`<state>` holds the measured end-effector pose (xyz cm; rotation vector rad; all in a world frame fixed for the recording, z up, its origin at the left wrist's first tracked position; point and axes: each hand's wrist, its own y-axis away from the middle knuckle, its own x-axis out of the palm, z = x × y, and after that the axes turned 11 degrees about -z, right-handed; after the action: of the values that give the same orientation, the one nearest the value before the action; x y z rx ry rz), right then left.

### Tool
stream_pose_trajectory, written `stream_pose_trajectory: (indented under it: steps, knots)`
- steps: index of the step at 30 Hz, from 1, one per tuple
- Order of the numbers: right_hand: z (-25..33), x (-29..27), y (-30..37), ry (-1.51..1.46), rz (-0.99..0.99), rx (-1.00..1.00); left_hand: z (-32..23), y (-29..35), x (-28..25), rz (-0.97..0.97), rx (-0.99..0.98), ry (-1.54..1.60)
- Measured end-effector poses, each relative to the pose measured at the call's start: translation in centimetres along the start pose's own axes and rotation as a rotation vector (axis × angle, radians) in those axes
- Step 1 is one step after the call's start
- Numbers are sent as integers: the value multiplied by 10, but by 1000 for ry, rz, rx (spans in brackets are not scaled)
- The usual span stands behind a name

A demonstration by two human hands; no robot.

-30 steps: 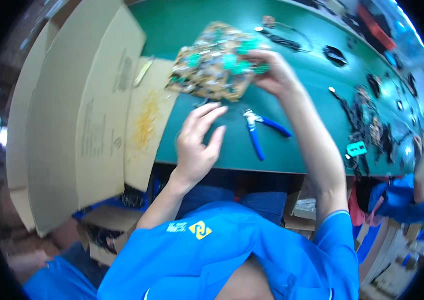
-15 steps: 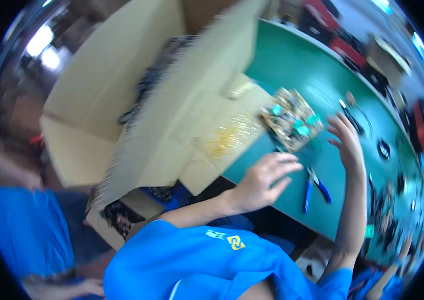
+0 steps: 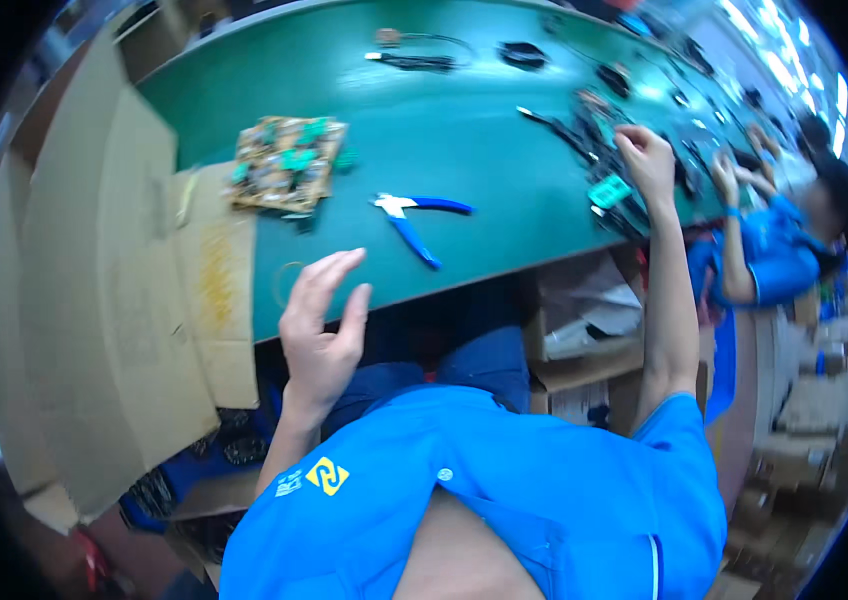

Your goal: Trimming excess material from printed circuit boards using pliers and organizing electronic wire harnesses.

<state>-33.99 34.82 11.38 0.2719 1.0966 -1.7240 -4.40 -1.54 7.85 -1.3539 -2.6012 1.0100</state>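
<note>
My right hand [image 3: 650, 165] is over the pile of dark cables [image 3: 582, 140] at the right side of the green table [image 3: 504, 180], just beyond a bright green piece [image 3: 609, 190]. Its fingers look bent and near to each other, but I cannot tell if something is between them. My left hand [image 3: 322, 345] is at the near edge, thumb and fingers wide apart, and I see nothing held in it. For picking well from this pile, I think it is better to pinch one cable alone and lift it slowly, because the strands lie crossed and can pull their neighbours. About the edges: the near edge runs below my left fingers, and the tall cardboard wall [image 3: 94, 300] limits my left side. Between the cables and the blue-handled pliers [image 3: 396, 207] there is, in my judgement, enough room to pass; farther left, the circuit boards [image 3: 279, 165] narrow the way.
</note>
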Motion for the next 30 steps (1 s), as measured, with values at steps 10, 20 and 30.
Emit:
stream_pose_trajectory:
  steps: [10, 20, 30]
  knots:
    - [23, -20, 42, -227, 326, -321, -127, -26, -125, -94, 322, -155]
    - [88, 55, 69, -514, 494, -177, -120, -158, -308, 177, -390, -721]
    - [101, 19, 79, -288, 494, -113, 72, -165, -346, 512, -1375, -1019]
